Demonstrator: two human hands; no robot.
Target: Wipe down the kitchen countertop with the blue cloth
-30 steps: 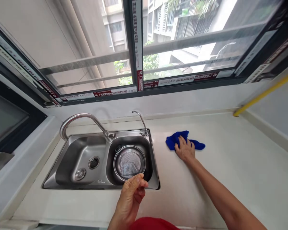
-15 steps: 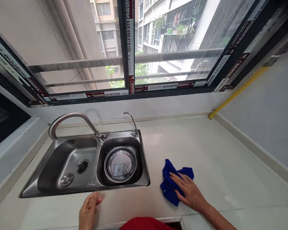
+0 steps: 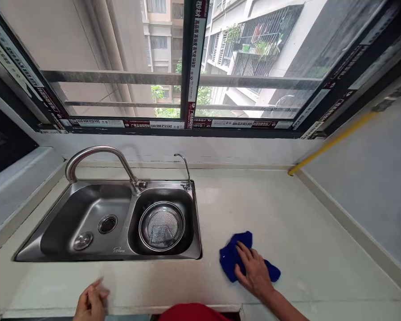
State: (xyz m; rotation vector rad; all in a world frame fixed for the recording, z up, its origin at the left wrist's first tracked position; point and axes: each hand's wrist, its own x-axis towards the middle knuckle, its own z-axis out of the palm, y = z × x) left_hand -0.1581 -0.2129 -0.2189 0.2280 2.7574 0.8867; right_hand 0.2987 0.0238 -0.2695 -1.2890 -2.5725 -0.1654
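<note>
1. The right hand (image 3: 254, 273) is laid palm down, its fingers slightly apart and spread over the cloth; it is rested on the fabric rather than clamped around it.
2. Directly beneath that hand, a deep-blue, crumpled fabric cloth (image 3: 229, 261) is spread, with one part left showing to the left of the fingers and a smaller end to the right.
3. The cloth is judged to be light, limp and hard to damage; it should be slid easily by a flat palm, though it may be rucked into folds. It would best be taken by the bunched middle, or pinched at a free corner. Whether it is wet cannot be told.
4. Under the cloth and around the hand, a pale, glossy, smooth countertop (image 3: 254, 205) is seen.
5. Well to the left, the left hand (image 3: 91, 303) is held loosely curled near the counter's front edge; its fingers are blurred, so whether the tips meet cannot be told.
6. Beyond the left hand, a double-bowl stainless-steel sink (image 3: 167, 257) is set; in its bowl nearer the right hand, a round, shiny metal vessel (image 3: 177, 223) is placed.
</note>
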